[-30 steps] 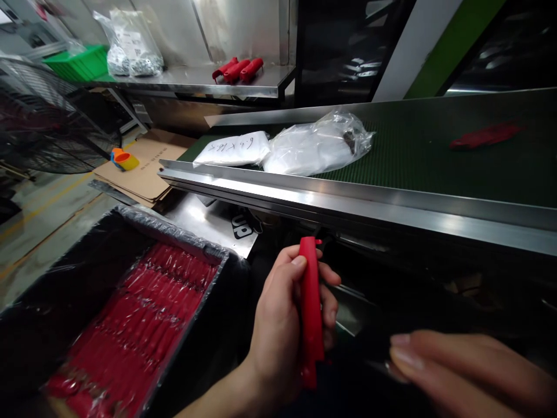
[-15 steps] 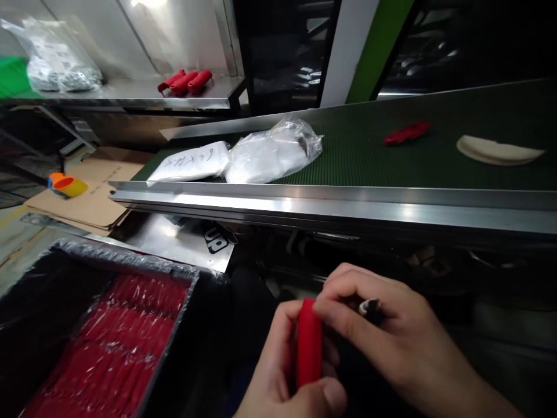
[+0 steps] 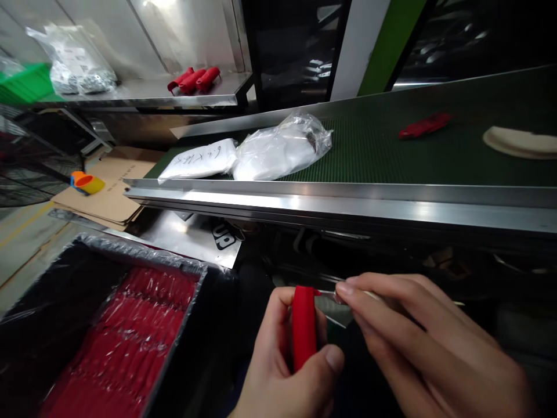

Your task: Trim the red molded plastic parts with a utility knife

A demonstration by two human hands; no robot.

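Observation:
My left hand (image 3: 274, 363) grips a red plastic handle (image 3: 303, 326) upright, its fingers wrapped around the lower part. My right hand (image 3: 418, 342) is beside the handle's top, with thumb and fingertips pinched on a thin shiny strip (image 3: 334, 307), perhaps clear film or metal. The strip runs from the handle's upper end to those fingertips. The handle's far side is hidden by my left fingers.
Right beyond my hands runs a steel rail (image 3: 348, 200) along a green conveyor belt (image 3: 369, 152) carrying white plastic bags (image 3: 282, 148), a red piece (image 3: 425, 125) and a cream curved piece (image 3: 520, 142). To the left stands a black-lined crate (image 3: 130, 255) of film-wrapped red pieces.
My right hand has moved up from the lower right to the handle and now pinches the strip, drawing slightly rightward. The view has swung, and a cream piece has appeared on the belt.

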